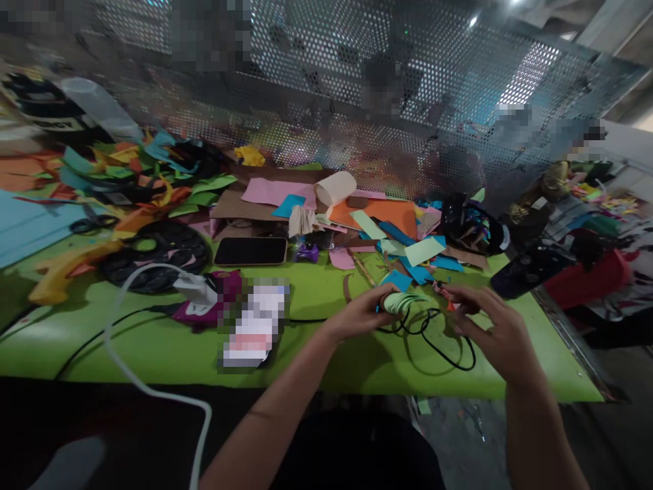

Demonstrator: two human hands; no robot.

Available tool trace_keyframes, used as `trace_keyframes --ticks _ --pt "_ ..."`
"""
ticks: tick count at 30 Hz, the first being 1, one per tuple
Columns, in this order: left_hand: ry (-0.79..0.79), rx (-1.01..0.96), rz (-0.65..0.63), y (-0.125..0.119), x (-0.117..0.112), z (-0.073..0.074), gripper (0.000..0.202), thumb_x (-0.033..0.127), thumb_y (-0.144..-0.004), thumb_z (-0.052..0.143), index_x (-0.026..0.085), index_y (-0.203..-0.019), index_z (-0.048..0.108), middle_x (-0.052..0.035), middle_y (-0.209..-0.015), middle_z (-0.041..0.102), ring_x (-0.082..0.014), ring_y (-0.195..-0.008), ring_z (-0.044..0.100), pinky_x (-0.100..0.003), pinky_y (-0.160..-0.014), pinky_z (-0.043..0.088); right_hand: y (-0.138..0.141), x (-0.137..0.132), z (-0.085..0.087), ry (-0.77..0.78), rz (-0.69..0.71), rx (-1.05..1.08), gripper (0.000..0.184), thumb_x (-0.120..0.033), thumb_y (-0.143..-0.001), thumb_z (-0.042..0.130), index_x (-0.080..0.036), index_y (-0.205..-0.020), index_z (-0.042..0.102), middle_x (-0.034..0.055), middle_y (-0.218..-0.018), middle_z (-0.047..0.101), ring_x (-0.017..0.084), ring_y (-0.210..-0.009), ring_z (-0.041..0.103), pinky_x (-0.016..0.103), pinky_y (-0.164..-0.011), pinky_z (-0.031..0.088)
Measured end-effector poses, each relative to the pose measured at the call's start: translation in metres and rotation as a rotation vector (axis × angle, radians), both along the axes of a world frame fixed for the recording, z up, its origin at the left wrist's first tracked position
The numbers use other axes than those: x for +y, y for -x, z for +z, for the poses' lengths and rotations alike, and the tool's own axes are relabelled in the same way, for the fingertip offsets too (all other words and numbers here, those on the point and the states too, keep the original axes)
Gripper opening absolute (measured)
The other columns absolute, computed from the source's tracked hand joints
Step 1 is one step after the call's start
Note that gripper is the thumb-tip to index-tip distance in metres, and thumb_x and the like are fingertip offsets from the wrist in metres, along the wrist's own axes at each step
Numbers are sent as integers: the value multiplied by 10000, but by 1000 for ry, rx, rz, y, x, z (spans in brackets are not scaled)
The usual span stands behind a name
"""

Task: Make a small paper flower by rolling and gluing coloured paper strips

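Note:
My left hand (360, 314) is closed around a stack of pale green paper pieces (405, 301), held just above the green table (153, 347). My right hand (492, 327) is beside the stack on its right, fingers curled, with something small and red-orange (443, 294) at its fingertips; I cannot make out what it is. A looped black cable (439, 333) lies on the table under both hands.
Coloured paper scraps (403, 248) litter the far half of the table. A dark phone (250, 251), a paper roll (335, 187), a black round tray (158, 255), scissors (94, 223) and a white cable (132, 374) lie to the left. A perforated metal screen (357, 102) stands behind.

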State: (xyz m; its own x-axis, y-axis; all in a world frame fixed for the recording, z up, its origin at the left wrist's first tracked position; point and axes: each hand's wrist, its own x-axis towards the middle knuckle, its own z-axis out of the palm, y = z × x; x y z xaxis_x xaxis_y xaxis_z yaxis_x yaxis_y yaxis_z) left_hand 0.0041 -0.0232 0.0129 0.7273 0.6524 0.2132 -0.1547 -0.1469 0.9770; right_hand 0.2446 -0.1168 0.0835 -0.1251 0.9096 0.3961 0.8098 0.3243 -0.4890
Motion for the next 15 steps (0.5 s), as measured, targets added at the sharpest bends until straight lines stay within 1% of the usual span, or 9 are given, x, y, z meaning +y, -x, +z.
trace_keyframes --ticks 2,4,5,9,12,15 --pt "-13 44 -4 -1 -1 4 273 368 -828 683 170 -964 553 -2 -880 520 -152 -856 487 -256 -782 407 20 5 3 -40 111 69 389 -319 -907 657 -298 -1292 606 53 -1079 674 181 -846 664 321 -771 550" --pt "-13 54 -24 -1 -2 7 255 332 -829 670 174 -988 550 -6 -890 534 -157 -865 501 -260 -782 416 36 12 2 -65 166 94 412 -273 -893 678 -299 -1298 604 49 -1073 677 190 -906 659 323 -795 551" --pt "-14 55 -34 -1 -3 7 250 314 -829 663 176 -1002 548 -8 -893 539 -157 -864 506 -261 -779 421 41 15 1 -83 180 103 383 -258 -890 681 -295 -1267 624 46 -1054 685 195 -920 657 325 -797 549" --pt "-87 85 -40 -1 -2 7 233 269 -831 643 176 -1029 563 -9 -909 556 -160 -870 516 -263 -782 436 50 22 -3 -161 189 134 183 -221 -886 683 -274 -1060 700 28 -939 713 199 -878 662 340 -789 545" --pt "-176 130 -34 -1 -1 3 215 269 -841 632 170 -1027 590 -12 -918 583 -167 -879 531 -270 -793 440 52 21 -3 -188 169 134 135 -213 -883 684 -268 -1004 709 24 -909 717 196 -845 669 348 -788 548" --pt "-261 173 -31 -3 1 0 234 257 -847 623 170 -1063 606 -26 -957 622 -175 -892 551 -277 -806 442 55 20 -4 -219 126 110 104 -212 -883 678 -265 -966 712 19 -873 717 194 -815 673 344 -771 551"
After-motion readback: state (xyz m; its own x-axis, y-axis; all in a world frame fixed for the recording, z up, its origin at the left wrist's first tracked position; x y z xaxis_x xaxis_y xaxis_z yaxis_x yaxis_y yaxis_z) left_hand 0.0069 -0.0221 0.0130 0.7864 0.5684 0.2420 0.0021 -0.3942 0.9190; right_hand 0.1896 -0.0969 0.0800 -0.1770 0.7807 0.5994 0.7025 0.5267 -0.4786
